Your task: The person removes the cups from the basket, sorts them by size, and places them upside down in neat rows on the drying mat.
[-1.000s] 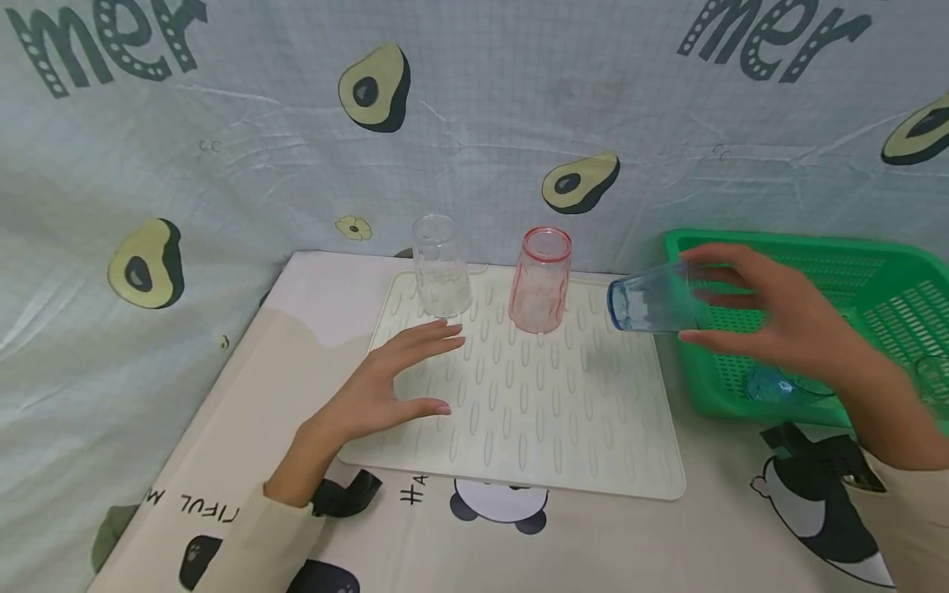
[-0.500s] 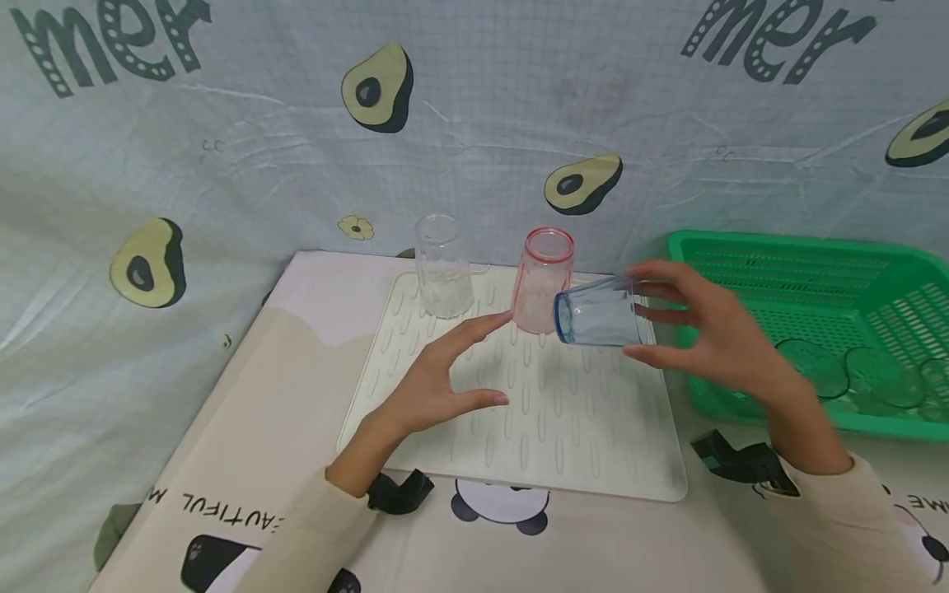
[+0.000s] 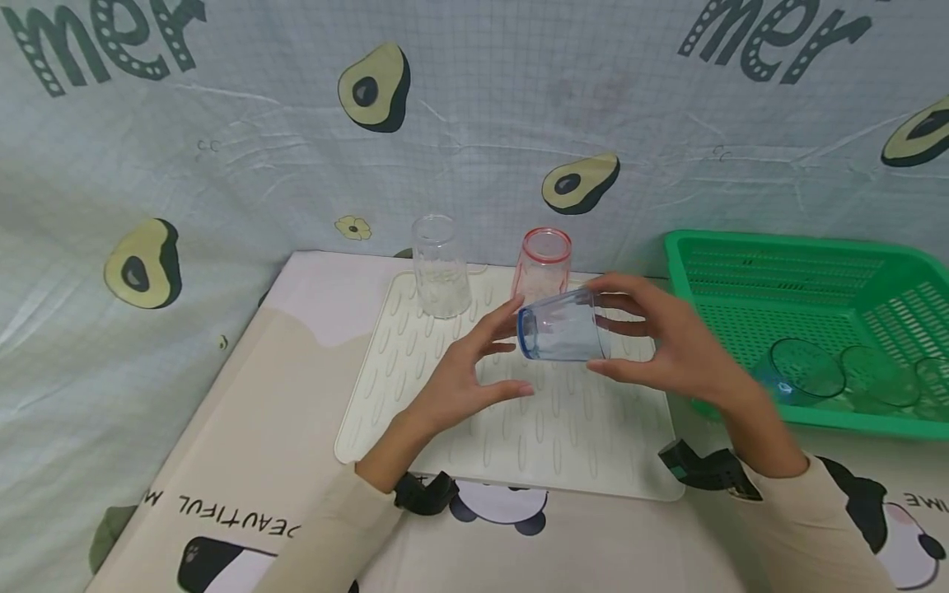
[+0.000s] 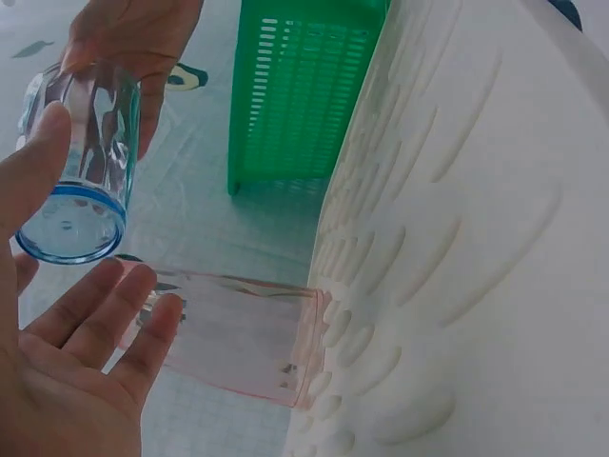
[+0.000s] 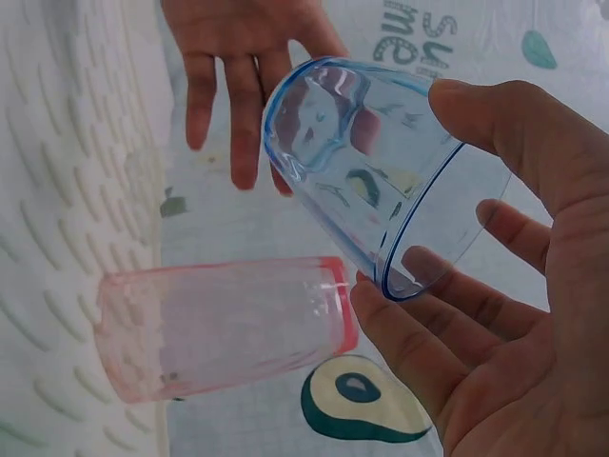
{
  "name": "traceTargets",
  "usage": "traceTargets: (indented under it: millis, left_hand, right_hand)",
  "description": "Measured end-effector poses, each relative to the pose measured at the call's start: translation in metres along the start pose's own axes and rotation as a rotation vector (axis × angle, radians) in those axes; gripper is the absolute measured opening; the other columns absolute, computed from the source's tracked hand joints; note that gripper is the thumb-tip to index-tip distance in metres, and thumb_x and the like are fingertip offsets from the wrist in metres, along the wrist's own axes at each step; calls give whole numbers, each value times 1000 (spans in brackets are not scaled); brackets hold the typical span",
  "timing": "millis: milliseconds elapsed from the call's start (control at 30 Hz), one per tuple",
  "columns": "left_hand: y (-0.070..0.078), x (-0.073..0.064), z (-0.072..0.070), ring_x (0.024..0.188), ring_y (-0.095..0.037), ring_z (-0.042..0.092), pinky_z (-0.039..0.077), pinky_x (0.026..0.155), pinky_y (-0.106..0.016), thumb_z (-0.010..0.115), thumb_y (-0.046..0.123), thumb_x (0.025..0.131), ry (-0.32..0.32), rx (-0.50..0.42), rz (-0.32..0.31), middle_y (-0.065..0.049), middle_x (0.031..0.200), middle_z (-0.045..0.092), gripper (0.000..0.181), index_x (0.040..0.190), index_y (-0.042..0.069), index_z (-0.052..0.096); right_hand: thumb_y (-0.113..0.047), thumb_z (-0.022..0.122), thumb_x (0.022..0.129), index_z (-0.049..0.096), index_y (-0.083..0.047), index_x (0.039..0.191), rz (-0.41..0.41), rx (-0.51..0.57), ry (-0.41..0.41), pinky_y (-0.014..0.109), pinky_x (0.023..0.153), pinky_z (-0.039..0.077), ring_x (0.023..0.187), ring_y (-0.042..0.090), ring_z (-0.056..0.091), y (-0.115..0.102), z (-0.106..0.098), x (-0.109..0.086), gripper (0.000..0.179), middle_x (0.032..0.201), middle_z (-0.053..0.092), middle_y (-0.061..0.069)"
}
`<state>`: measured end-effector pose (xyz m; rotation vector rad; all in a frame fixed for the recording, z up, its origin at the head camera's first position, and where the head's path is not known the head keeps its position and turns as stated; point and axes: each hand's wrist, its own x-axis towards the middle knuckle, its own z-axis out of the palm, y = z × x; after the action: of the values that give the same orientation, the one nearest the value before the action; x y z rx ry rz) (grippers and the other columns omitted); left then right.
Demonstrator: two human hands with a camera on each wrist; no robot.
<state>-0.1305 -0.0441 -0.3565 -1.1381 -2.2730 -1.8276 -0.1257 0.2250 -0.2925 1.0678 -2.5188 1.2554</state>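
A clear blue drinking glass lies tilted on its side in the air above the white ribbed mat. My right hand pinches it near its open mouth, thumb on one side and fingers on the other. The thick blue-edged base points toward my left hand, whose spread fingers and thumb stand close around that end. In the left wrist view the left thumb overlaps the blue glass; whether it touches cannot be told. Behind, a pink glass stands on the mat, narrower end up, partly hidden.
A clear glass stands at the mat's back left. To the right is a green basket with several glasses lying at its front. A printed cloth hangs behind the table.
My right hand has carried the blue glass leftward and slightly down from beside the basket to over the mat. My left hand has moved right, up to the glass's base.
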Motion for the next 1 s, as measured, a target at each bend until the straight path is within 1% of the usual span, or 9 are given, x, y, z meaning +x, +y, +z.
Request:
traceTargets:
  millis: [67,133,267,367,500,600,733,867,1000]
  left_hand:
    - [0,0,2,124,-15,48,45,99,-33,78,14,81,20,-28,-19,-4,138,49,89,152,25,27]
    - [0,0,4,121,-16,51,46,99,-34,77,14,82,43,-62,-40,-5,135,51,86,152,25,28]
    - [1,1,7,116,-21,54,47,98,-38,73,5,84,87,-159,-55,-10,132,53,77,149,17,34]
    - [2,2,8,111,-23,58,48,96,-39,70,-2,84,119,-227,-58,-13,128,55,72,147,12,38]
    - [3,2,8,105,-24,60,51,91,-38,71,-3,82,139,-274,-63,-14,123,56,69,144,9,41]
    - [4,1,6,105,-24,59,52,90,-37,72,-4,81,145,-268,-56,-12,124,55,68,142,8,44]
    - [5,1,1,111,-23,57,50,93,-36,74,-5,79,143,-223,-32,-10,129,54,68,140,6,46]
    - [8,3,-4,112,-23,58,48,96,-37,76,-4,77,130,-183,15,-10,127,56,68,138,3,48]
    - [12,6,-8,111,-23,59,47,97,-37,77,-6,76,128,-147,66,-10,124,58,67,137,2,49]
  right_hand:
    - [0,85,68,43,-7,138,0,7,-4,31,85,52,114,25,58,0,3,1,83,132,50,8]
    - [-1,86,68,43,-7,138,-1,15,-7,29,86,51,115,23,57,-1,5,1,82,132,50,7]
    - [0,85,68,43,-8,139,-12,42,-17,30,87,50,117,22,55,-2,8,3,83,133,49,6]
    - [0,85,69,41,-8,140,-8,46,-25,32,87,51,117,23,55,-3,8,3,83,133,48,6]
    - [-1,84,71,39,-10,141,-7,50,-45,35,88,51,117,25,54,-3,9,3,84,135,45,6]
    - [-1,83,71,37,-10,142,-18,52,-63,36,90,50,118,23,51,-3,10,4,85,136,44,6]
    - [-3,83,72,37,-10,141,-21,28,-79,38,95,47,120,19,46,-3,13,3,83,137,43,5]
    - [-4,83,72,37,-11,141,-36,8,-82,40,97,46,121,19,44,-3,16,3,83,138,42,5]
    - [-4,83,71,32,-12,142,-49,-26,-93,43,95,48,119,18,43,-2,21,4,88,138,39,4]
